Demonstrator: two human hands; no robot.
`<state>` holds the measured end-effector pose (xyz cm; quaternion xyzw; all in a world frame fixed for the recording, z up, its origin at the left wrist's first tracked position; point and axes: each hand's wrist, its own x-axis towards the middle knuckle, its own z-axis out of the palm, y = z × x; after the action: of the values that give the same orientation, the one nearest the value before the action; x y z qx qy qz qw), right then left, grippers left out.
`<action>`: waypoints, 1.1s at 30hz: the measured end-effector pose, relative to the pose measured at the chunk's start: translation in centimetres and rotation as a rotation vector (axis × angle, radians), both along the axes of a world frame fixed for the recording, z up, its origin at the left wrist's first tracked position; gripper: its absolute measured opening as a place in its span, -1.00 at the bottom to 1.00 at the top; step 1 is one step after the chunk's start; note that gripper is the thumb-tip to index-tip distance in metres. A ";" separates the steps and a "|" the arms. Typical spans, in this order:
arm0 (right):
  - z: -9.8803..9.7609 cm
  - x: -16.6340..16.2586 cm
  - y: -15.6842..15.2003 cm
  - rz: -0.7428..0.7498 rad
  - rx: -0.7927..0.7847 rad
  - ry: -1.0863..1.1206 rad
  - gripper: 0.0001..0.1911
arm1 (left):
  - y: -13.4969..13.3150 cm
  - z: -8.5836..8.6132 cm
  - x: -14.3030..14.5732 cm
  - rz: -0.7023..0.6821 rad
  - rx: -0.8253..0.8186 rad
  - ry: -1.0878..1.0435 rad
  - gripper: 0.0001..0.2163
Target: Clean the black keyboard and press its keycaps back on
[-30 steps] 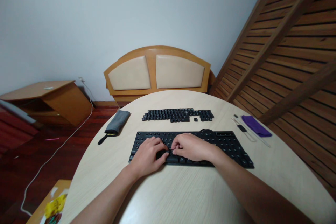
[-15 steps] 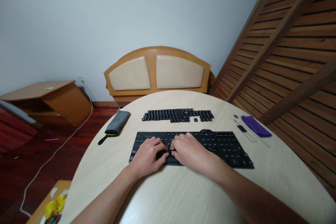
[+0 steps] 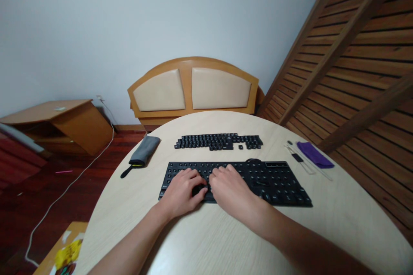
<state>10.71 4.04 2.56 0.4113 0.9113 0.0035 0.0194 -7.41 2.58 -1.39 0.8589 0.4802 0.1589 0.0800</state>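
A black keyboard base (image 3: 277,182) lies on the round pale table (image 3: 206,240), most of its keys taken off. Both my hands rest on its near left part. My left hand (image 3: 180,190) is curled, with thumb and fingers pinched at a long black key (image 3: 202,190) in the front row. Right beside it, my right hand (image 3: 229,189) is also curled, and its fingertips press the same key. The key's right part is hidden under that hand. Rows of loose black keycaps (image 3: 219,141) are laid out behind the keyboard.
A folded grey cloth (image 3: 144,149) with a black strap lies at the table's left. On the right are a purple cloth (image 3: 314,154) and thin tools (image 3: 300,157). Behind the table stands a wooden headboard (image 3: 192,88), and slatted wood leans at the right.
My right hand has slid a little left along the keyboard and its forearm has swung in, uncovering more of the keyboard's right half. My left hand has stayed put.
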 end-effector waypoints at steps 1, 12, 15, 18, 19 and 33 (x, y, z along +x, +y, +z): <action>0.1 0.0 -0.1 -0.001 0.007 -0.005 -0.77 | 0.0 0.0 0.0 0.000 0.000 -0.001 -0.86; -1.0 -1.2 -1.0 -0.031 0.125 -0.022 -0.81 | 0.1 0.2 0.0 -0.002 -0.002 0.024 -0.87; -1.2 -1.1 -0.8 -0.026 0.093 -0.010 -0.79 | 0.0 0.3 0.1 -0.001 -0.003 0.026 -0.87; -1.0 -0.9 -0.5 -0.023 0.037 0.000 -0.77 | 0.0 0.3 0.0 -0.002 -0.004 0.017 -0.86; -0.9 -0.8 -0.4 -0.022 0.023 0.000 -0.77 | 0.0 0.3 0.0 -0.003 -0.006 0.014 -0.86; 0.0 0.4 1.1 -0.011 -0.109 0.044 -0.79 | 0.0 0.0 0.0 -0.007 -0.011 -0.001 -0.85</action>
<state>11.13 5.15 2.54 0.4149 0.9079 -0.0551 0.0219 -7.46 2.60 -1.37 0.8599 0.4782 0.1566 0.0854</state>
